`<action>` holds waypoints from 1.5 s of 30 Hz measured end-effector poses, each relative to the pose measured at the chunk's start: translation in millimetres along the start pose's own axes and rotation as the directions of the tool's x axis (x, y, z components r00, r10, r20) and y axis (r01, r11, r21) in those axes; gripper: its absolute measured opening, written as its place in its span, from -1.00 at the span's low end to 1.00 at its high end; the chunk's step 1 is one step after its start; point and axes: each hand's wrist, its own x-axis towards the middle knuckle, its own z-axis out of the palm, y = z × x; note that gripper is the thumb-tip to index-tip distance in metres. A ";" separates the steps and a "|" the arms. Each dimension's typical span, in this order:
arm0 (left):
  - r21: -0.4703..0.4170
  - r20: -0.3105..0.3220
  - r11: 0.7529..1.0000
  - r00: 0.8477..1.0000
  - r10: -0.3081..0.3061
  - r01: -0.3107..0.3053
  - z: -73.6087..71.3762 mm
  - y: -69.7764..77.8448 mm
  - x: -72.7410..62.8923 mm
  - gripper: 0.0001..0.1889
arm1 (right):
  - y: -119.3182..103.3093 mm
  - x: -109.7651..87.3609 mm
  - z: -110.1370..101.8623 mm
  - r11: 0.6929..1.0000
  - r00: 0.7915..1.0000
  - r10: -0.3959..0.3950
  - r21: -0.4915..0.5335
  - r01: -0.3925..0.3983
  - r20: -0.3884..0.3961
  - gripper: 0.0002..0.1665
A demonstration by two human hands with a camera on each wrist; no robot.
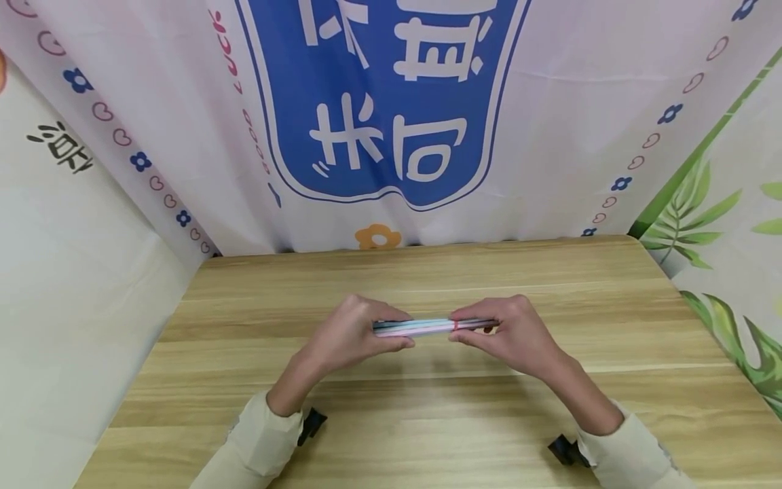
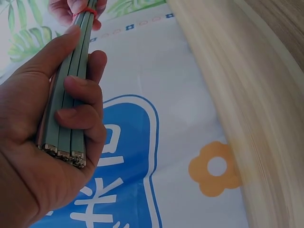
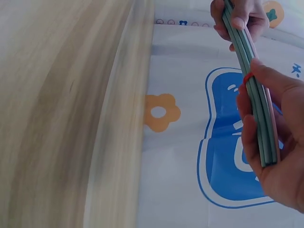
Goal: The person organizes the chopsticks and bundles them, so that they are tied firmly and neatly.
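Note:
Both hands hold one bundle of slim pastel sticks (image 1: 430, 327) level above the table, pale blue-green on one side and pink on another. My left hand (image 1: 351, 333) grips the left end, thumb along one side and fingers curled round the other. Rough, uneven stick ends (image 2: 64, 156) show at the left palm. My right hand (image 1: 522, 336) holds the other end in the same way. A thin red band (image 3: 248, 78) wraps the bundle near the right thumb tip. The sticks' exact kind is not clear.
The wood-grain table (image 1: 427, 421) lies under both hands. Behind it hangs a white cloth (image 1: 562, 136) with a blue printed panel and an orange flower. Printed sheets stand at both sides. Black straps or mounts (image 1: 313, 426) show at the sleeves.

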 end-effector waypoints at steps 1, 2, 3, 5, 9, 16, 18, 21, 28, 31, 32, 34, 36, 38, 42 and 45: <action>0.000 -0.004 1.000 1.000 -0.003 0.003 0.6 0.3 0.1 -0.66 | -1.1 0.4 0.6 1.000 1.000 -0.004 -0.013 0.004 -0.007 -0.70; 0.000 -0.010 1.000 1.000 -0.002 0.002 1.2 0.5 0.0 -0.66 | -2.4 0.7 0.9 1.000 1.000 -0.006 -0.028 0.006 -0.012 -0.70; -0.002 -0.015 1.000 1.000 -0.003 0.003 1.8 0.6 0.1 -0.66 | -3.7 1.0 0.8 0.999 1.000 -0.007 -0.046 0.007 -0.014 -0.69; -0.009 -0.030 1.000 1.000 -0.002 0.001 2.3 0.5 0.2 -0.67 | -6.6 1.6 -0.6 0.995 1.000 -0.013 -0.101 0.012 -0.015 -0.65; -0.026 -0.061 1.000 0.998 -0.007 0.005 1.4 -0.6 0.8 -0.69 | -12.6 2.2 -6.0 0.972 0.999 -0.028 -0.235 0.022 -0.021 -0.58; -0.012 -0.081 1.000 0.997 -0.007 0.006 -2.3 -1.9 0.9 -0.67 | -17.9 3.2 -8.7 0.970 0.999 -0.039 -0.240 0.037 -0.005 -0.72; -0.003 -0.083 1.000 0.997 -0.002 0.002 -3.2 -1.9 1.2 -0.67 | -18.4 3.7 -7.4 0.974 0.999 -0.046 -0.221 0.046 0.008 -0.71; 0.009 -0.088 1.000 0.996 0.006 -0.005 -4.7 -1.5 1.8 -0.66 | -18.7 5.2 -6.0 0.970 0.997 -0.071 -0.230 0.073 0.015 -0.71; 0.030 -0.090 1.000 0.996 0.008 -0.006 -6.5 -0.6 1.7 -0.66 | -17.3 7.9 -3.1 0.974 0.994 -0.110 -0.198 0.108 -0.002 -0.73; 0.036 -0.095 0.999 0.995 0.003 0.001 -6.3 -0.2 1.5 -0.67 | -16.1 7.7 -1.8 0.982 0.995 -0.101 -0.160 0.097 -0.020 -0.73; 0.034 -0.096 0.999 0.995 0.002 0.001 -5.9 -0.2 1.4 -0.67 | -15.8 7.6 -1.1 0.983 0.994 -0.104 -0.155 0.099 -0.027 -0.72; 0.027 -0.093 1.000 0.996 0.002 0.001 -5.0 0.3 1.2 -0.67 | -15.5 7.5 1.1 0.981 0.992 -0.116 -0.164 0.107 -0.046 -0.70; 0.017 -0.088 1.000 0.996 0.002 0.000 -4.1 1.3 1.1 -0.67 | -15.7 8.0 3.9 0.974 0.989 -0.137 -0.192 0.123 -0.060 -0.70; 0.008 -0.081 1.000 0.997 0.003 -0.003 -3.3 2.5 1.2 -0.68 | -16.5 9.1 6.9 0.962 0.985 -0.159 -0.233 0.140 -0.065 -0.69; -0.003 -0.076 1.000 0.997 0.008 -0.008 -2.8 5.0 1.4 -0.69 | -19.2 10.8 10.5 0.949 0.986 -0.158 -0.284 0.139 -0.044 -0.65; -0.001 -0.075 1.000 0.997 0.009 -0.009 -2.7 5.3 1.8 -0.70 | -21.5 10.5 8.8 0.951 0.993 -0.114 -0.289 0.108 -0.003 -0.56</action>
